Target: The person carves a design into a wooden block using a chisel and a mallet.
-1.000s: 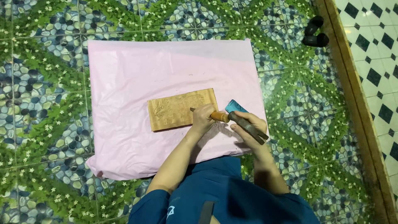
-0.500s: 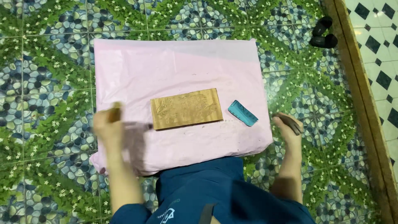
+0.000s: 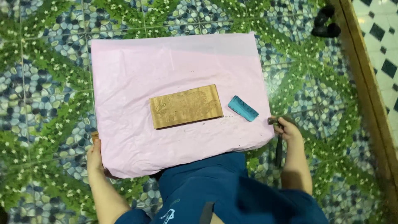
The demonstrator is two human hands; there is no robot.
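Both hands parked off sheet right now. Left hand [image 3: 94,155] at left edge of pink sheet [image 3: 174,66], fingers closed on small wooden-handled tool [image 3: 95,135]. Right hand [image 3: 287,129] off right edge, wrapped round dark tool [image 3: 279,146], shaft pointing back toward me. Carved wood board [image 3: 185,106] sits mid-sheet, long axis left-right, between hands and slightly ahead. Teal block [image 3: 243,108] just right of board, apart from it, so right hand nearer that end.

The floor [image 3: 45,62] has green and blue pebble tiles with little white flowers; a wooden strip [image 3: 365,83] runs along the right.
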